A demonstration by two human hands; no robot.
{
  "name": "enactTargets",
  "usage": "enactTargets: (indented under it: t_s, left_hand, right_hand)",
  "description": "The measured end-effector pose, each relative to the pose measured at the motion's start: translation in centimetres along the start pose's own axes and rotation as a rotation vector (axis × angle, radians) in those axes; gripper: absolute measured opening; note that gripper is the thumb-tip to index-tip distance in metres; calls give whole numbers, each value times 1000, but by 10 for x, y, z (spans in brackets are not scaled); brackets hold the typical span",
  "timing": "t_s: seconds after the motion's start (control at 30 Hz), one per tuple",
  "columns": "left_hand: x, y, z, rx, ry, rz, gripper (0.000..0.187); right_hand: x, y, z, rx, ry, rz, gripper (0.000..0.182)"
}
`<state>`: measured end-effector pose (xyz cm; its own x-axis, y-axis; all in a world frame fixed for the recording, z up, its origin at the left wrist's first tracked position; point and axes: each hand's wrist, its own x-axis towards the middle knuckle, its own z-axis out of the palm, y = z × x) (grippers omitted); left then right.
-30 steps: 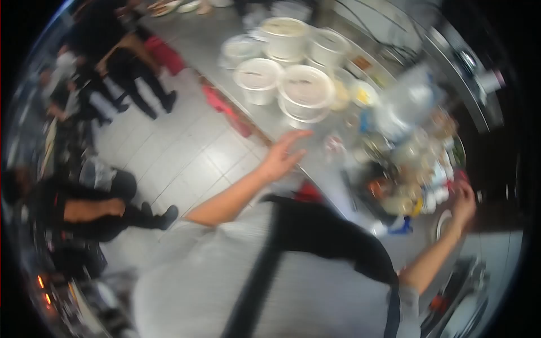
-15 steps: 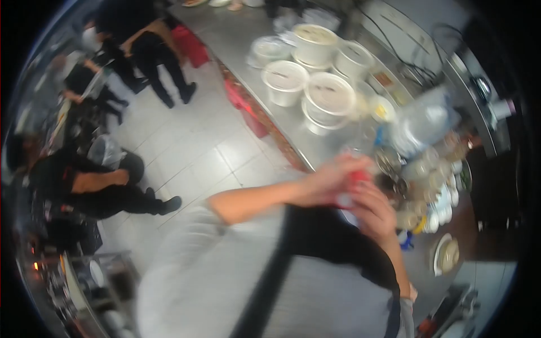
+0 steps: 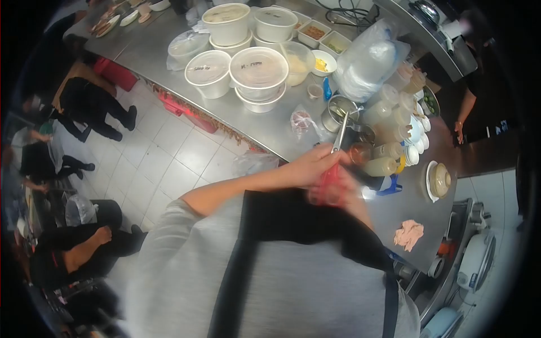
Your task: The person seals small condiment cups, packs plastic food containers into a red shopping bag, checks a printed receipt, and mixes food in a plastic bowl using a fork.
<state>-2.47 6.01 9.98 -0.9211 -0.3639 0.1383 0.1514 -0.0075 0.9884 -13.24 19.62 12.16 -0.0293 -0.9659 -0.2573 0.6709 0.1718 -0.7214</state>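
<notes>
Scissors point(image 3: 341, 133) with red handles point up and away, their blades beside a small metal pot point(image 3: 333, 117). My left hand point(image 3: 315, 164) is closed round the scissors near the base of the blades. Blurred by motion, my right hand point(image 3: 350, 190) is closed at the red handles, just below my left hand. A small clear bag point(image 3: 302, 122) with something reddish inside lies on the steel counter point(image 3: 276, 132), beyond my left hand. Squeeze bottles point(image 3: 380, 166) stand to the right of the scissors.
Lidded white tubs point(image 3: 259, 67) are stacked at the back, beside trays of food point(image 3: 313, 32) and a large plastic bag point(image 3: 369, 61). A pink cloth point(image 3: 408, 235) and a lidded bowl point(image 3: 439, 180) are at right. Several people stand at left; another person's arm point(image 3: 466, 110) shows at right.
The view has swung, so the counter items appear further left. The scissor blades now show above my hands, where only a blurred red shape showed before. The pink cloth has come into view.
</notes>
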Motion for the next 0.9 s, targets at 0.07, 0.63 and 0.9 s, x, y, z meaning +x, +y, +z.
enactTargets:
  t_s: [0.07,0.63,0.9]
  left_hand:
    - [4,4,-18,512,164,250,31]
    - [114,21,-107,1213,-266,34,25]
    - [110,24,-117,1252,-244,49,32]
  right_hand:
    - [-7,-9,13,9,43,-130,46]
    - [60,22,8,-1597,751,-280,49]
    - [64,27,17,-1717,830,-327,48]
